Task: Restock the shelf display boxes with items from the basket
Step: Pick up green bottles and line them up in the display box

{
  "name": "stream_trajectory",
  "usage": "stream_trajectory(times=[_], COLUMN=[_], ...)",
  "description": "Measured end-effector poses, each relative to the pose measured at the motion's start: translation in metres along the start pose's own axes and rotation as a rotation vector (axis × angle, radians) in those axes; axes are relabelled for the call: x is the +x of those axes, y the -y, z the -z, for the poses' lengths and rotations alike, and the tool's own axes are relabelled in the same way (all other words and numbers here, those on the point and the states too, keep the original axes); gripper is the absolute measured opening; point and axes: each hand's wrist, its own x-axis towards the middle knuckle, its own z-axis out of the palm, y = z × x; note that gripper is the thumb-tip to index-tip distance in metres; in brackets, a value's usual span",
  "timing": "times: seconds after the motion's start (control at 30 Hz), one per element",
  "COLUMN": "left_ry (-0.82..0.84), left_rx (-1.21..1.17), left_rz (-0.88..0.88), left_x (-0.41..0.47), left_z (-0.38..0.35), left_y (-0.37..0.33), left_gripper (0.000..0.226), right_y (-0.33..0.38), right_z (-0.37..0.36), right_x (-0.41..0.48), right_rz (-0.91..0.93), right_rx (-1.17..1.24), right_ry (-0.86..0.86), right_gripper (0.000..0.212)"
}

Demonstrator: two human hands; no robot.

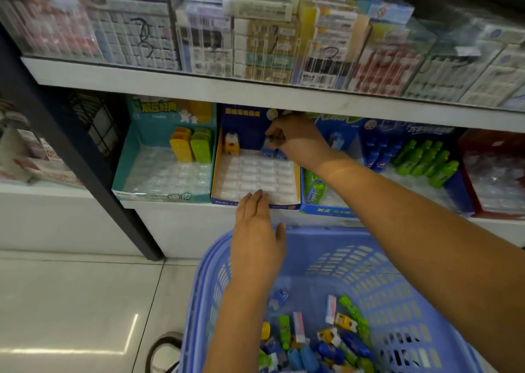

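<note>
Basket (377,281): purple, at 6 o'clock, loose packets (335,341) in its bottom.
Left hand (255,230): fingers straight, holding nothing, fingertips over the display box's front edge.
Display box (284,203): blue-yellow, 12 o'clock of basket.
Right hand (295,137): pinching blue packet (270,149) at back row.

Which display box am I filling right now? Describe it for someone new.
On the lower shelf, find the row of open display boxes. The target box is second from the left, between the teal box and the bright blue box. Only it has a dark blue back panel, yellow side wall, and the right hand pinching a blue item inside.
</note>
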Motion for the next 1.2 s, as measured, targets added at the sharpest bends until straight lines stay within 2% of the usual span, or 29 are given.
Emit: stream_trajectory(times=[0.1,0.2,0.3,0.33,0.4,0.47,0.5,0.53,0.6,0.63,0.73,0.83,0.9,0.97,1.1,1.2], left_ry=[-0.004,0.016,0.048,0.026,-0.134,-0.247,-0.213,-0.125,0.118,0.229,0.557,0.819,0.898,0.937,0.994,0.940], left_rx=[-0.001,0.029,0.028,-0.009,-0.136,-0.213,-0.217,-0.202,-0.130,-0.071,0.175,0.278,0.314,0.339,0.435,0.516], left_rz=[-0.008,-0.010,-0.020,-0.025,-0.064,-0.110,-0.107,-0.074,0.030,0.075,0.176,0.179,0.146,0.109,0.043,0.084], left_x=[0.000,0.000,-0.001,-0.003,-0.010,-0.020,-0.023,-0.026,-0.032,-0.036,-0.056,-0.079,-0.088,-0.094,-0.102,-0.101], left_z=[0.000,0.001,0.006,0.010,0.015,0.016,0.013,0.006,-0.013,-0.025,-0.061,-0.091,-0.107,-0.121,-0.141,-0.146], left_y=[0.001,0.002,0.000,-0.002,-0.006,-0.008,-0.007,-0.004,0.005,0.012,0.035,0.055,0.062,0.068,0.084,0.088], left_gripper=[0.063,0.063,0.061,0.057,0.039,0.016,0.014,0.021,0.035,0.034,0.023,0.025,0.032,0.032,0.036,0.036], right_y=[0.005,0.011,0.015,0.015,0.016,0.011,0.008,0.003,-0.010,-0.020,-0.049,-0.078,-0.091,-0.091,-0.087,-0.088], right_z=[-0.002,-0.011,-0.011,-0.009,-0.001,0.005,0.006,0.005,-0.006,-0.017,-0.063,-0.113,-0.141,-0.165,-0.204,-0.224], right_x=[0.006,0.023,0.021,0.012,-0.020,-0.065,-0.093,-0.123,-0.176,-0.197,-0.241,-0.262,-0.267,-0.264,-0.248,-0.245], right_rz=[0.006,-0.129,-0.080,-0.050,-0.003,0.025,0.022,0.012,-0.085,-0.129,-0.291,-0.439,-0.502,-0.557,-0.673,-0.774], right_rx=[-0.122,-0.138,-0.220,-0.227,-0.243,-0.107,0.011,0.085,0.165,0.167,0.163,0.134,0.095,0.145,0.237,0.275], right_ry=[0.001,0.064,0.050,0.031,0.043,-0.006,-0.042,-0.059,0.013,0.078,0.392,0.752,0.862,0.858,0.740,0.695], right_gripper=[0.024,0.046,0.054,0.055,0.053,0.041,0.028,0.018,0.020,0.021,0.019,0.038,0.041,0.015,0.032,0.036])
